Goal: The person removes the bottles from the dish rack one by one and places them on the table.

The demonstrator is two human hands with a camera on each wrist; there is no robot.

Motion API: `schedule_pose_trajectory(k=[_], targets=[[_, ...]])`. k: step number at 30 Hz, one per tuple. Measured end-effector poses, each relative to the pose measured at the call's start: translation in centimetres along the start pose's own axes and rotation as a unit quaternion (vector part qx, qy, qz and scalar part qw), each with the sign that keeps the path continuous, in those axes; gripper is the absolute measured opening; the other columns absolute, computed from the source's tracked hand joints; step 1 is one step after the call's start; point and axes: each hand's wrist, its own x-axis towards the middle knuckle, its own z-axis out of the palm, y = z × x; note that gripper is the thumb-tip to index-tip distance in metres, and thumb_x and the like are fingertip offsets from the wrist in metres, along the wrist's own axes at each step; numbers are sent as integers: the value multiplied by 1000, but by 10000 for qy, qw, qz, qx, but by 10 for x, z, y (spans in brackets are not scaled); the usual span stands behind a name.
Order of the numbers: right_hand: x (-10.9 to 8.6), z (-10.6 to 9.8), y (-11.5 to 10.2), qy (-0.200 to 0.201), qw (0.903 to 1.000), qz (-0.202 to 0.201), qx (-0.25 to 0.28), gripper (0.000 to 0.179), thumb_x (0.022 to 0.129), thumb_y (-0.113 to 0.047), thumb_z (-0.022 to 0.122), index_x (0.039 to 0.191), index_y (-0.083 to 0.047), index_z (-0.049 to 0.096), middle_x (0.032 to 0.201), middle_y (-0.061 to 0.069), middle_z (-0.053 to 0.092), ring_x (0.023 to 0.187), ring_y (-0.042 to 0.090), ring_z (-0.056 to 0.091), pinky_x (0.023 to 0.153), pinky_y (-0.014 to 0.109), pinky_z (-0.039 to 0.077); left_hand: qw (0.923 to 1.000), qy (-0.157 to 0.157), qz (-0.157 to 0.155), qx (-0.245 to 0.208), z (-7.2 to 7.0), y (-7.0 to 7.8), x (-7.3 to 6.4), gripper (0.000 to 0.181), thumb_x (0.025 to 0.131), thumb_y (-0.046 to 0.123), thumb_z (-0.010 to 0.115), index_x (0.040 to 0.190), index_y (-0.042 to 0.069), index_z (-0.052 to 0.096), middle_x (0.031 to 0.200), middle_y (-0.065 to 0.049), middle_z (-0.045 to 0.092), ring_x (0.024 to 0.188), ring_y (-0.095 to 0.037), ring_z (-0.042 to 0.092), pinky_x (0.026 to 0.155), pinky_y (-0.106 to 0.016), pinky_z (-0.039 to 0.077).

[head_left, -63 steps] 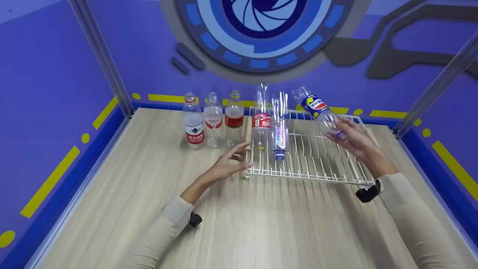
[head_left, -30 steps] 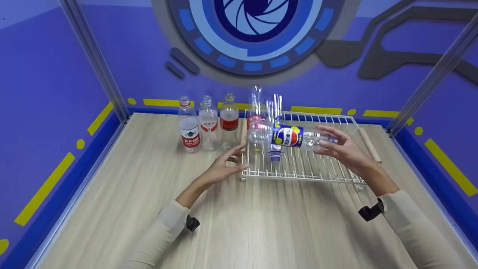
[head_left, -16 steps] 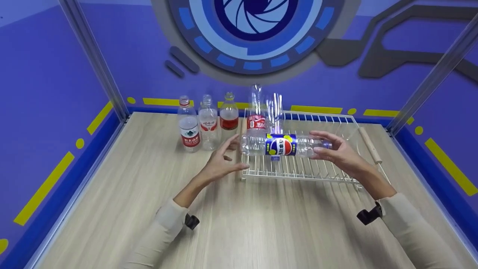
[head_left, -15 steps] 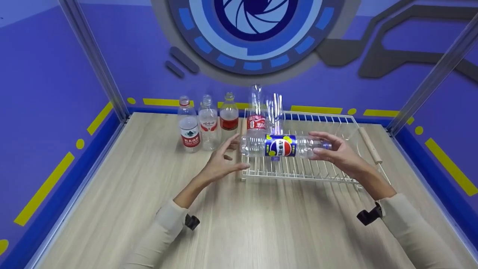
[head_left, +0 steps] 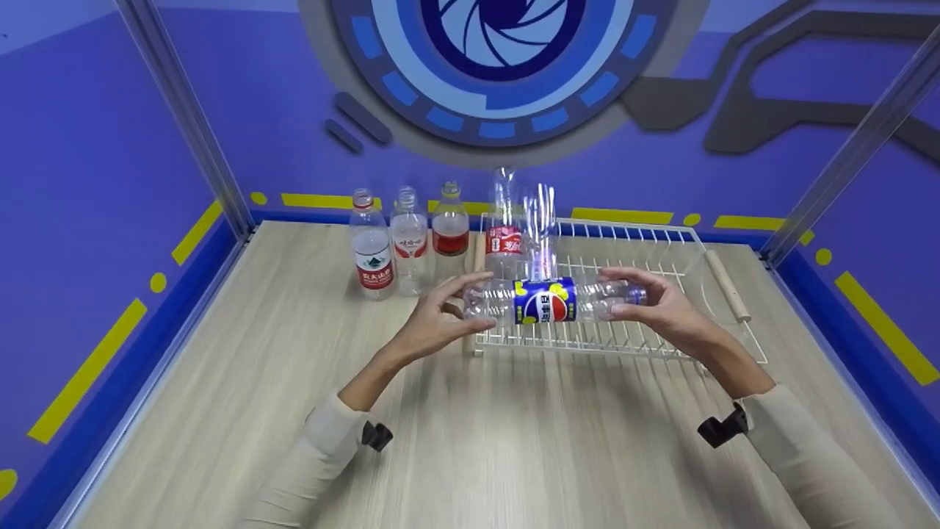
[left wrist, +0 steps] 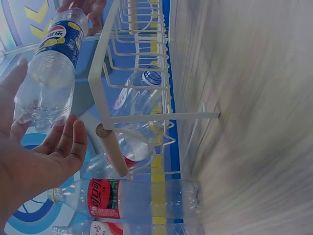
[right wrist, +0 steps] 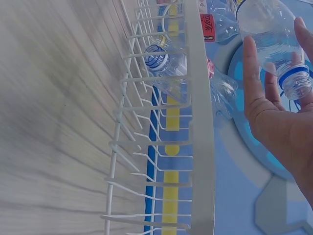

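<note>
A clear plastic bottle (head_left: 545,301) with a blue, yellow and red label lies level over the rack. Its base end sits between the thumb and fingers of my left hand (head_left: 429,323). My right hand (head_left: 679,316) grips the neck end, thumb below and fingers above. In the left wrist view the bottle (left wrist: 61,41) has its base toward the left palm. The right wrist view has the blue-ringed neck amid the fingers of the right hand (right wrist: 283,122). Under the bottle stands a white wire rack (head_left: 587,350) with wooden handles.
In the rack's left part lean a red-labelled bottle (head_left: 504,241) and another clear bottle (head_left: 542,213), neck down. Left of the rack, three bottles stand upright, including a red-and-white-labelled bottle (head_left: 375,273). Behind them rises a blue-purple wall (head_left: 279,132).
My right hand has swung the bottle from tilted at the rack's right back to level, then nearer to me. My left hand, earlier at the rack's left edge, now holds the bottle's base.
</note>
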Motion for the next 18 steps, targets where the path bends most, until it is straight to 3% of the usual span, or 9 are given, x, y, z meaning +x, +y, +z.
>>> schedule_pose_trajectory(k=[6, 11, 18], targets=[[-1, 2, -3, -42, 9996, -84, -248, 53, 93, 9, 63, 142, -9, 57, 136, 3, 59, 114, 17, 65, 96, 33, 58, 9991, -165, 147, 370, -1, 6, -3, 68, 84, 25, 84, 146, 15, 56, 144, -9, 59, 120, -27, 57, 93, -44, 57], [-2, 3, -5, -31, 9988, -138, -466, 57, 92, 8, 65, 145, -6, 52, 139, 3, 58, 116, 17, 64, 95, 34, 58, 9959, -299, 283, 803, 0, 10, -3, 71, 83, 29, 85, 146, 14, 56, 140, -13, 61, 119, -25, 58, 91, -36, 58], [-5, 1, -4, -107, 9991, -207, -353, 54, 92, 10, 64, 142, -4, 55, 139, 1, 60, 116, 15, 63, 95, 33, 58, 9949, -207, 363, 917, 0, 11, -3, 67, 81, 31, 88, 142, 19, 62, 137, -5, 65, 120, -21, 62, 87, -35, 61]])
